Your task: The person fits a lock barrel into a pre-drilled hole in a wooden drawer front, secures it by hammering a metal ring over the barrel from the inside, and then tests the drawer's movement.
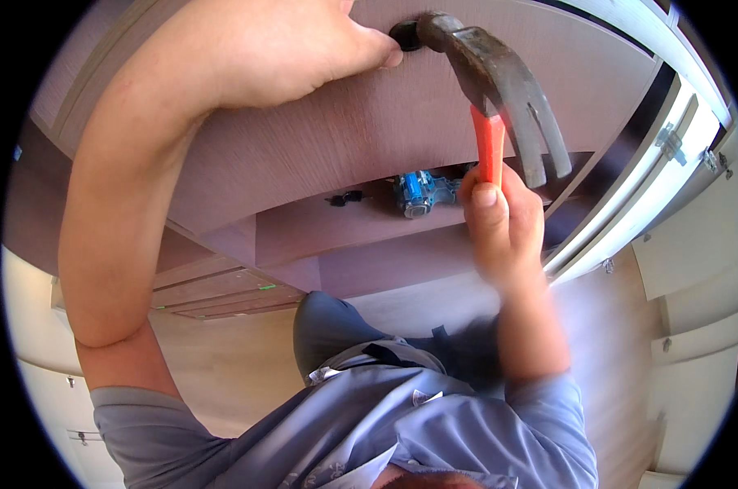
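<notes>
My right hand (pixel 503 216) is closed around the red handle of a claw hammer (pixel 499 73). The hammer stands upright, its worn metal claw curving down on the right. Its striking face meets or nearly meets a small round black fitting (pixel 403 36) on the wood-grain panel (pixel 304 151); I cannot tell if they touch. At the top, my left hand (pixel 304 53) lies along the panel. Its thumb stretches out to the lower left edge of the black fitting, while the other fingers are mostly hidden or cut off by the frame's upper edge.
Below the panel, an open shelf (pixel 304 232) holds a blue power tool (pixel 418 194) and small black pieces (pixel 346 198). Drawer fronts (pixel 222 293) are at lower left. White doors with metal hinges (pixel 671 147) stand at right, and several pale panels (pixel 695 285) lie on the floor there.
</notes>
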The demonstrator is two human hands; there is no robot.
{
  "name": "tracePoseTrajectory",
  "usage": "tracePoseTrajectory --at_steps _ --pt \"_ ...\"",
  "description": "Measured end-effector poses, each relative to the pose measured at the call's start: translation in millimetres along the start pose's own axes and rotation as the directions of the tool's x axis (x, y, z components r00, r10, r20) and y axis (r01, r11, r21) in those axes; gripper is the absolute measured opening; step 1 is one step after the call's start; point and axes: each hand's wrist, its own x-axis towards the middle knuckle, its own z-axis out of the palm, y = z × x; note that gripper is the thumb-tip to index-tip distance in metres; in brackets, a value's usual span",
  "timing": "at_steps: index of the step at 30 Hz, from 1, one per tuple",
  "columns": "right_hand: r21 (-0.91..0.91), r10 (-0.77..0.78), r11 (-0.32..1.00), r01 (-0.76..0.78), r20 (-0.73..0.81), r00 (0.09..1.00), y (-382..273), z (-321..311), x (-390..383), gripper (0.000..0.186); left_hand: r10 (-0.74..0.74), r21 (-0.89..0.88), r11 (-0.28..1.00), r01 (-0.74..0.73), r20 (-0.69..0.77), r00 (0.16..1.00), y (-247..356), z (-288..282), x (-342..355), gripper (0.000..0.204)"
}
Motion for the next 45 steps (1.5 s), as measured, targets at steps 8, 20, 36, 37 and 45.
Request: tracePoseTrajectory --at_steps 8,20,36,37,45 --pt "0.08 0.05 0.995 -0.054 0.052 0.997 1.3 -8.2 -0.9 0.056 -0.012 -0.117 0.993 0.019 0.057 0.998 -3.3 -1.0 1.3 0.034" --pt "-0.188 -0.073 0.978 0.087 0.08 0.994 20.9 -21.0 -22.3 0.042 -0.129 -0.358 0.912 0.201 0.216 0.968 -6.1 -15.0 13.0 0.028" --pt "-0.349 -0.099 0.927 0.136 0.123 0.988 8.2 -3.6 0.1 0.038 -0.073 -0.303 0.948 0.095 0.083 0.994 -10.8 -9.2 3.9 0.029" --pt "-0.344 -0.058 0.935 0.088 0.096 0.994 7.7 -3.1 1.7 0.039 -0.068 -0.345 0.932 0.108 0.125 0.99 -14.0 -9.4 8.3 0.029" --pt "-0.139 -0.37 0.91 0.391 0.155 0.916 10.3 -7.1 -9.4 0.043 -0.062 -0.459 0.881 0.115 0.128 0.99 -20.7 -4.8 7.0 0.029"
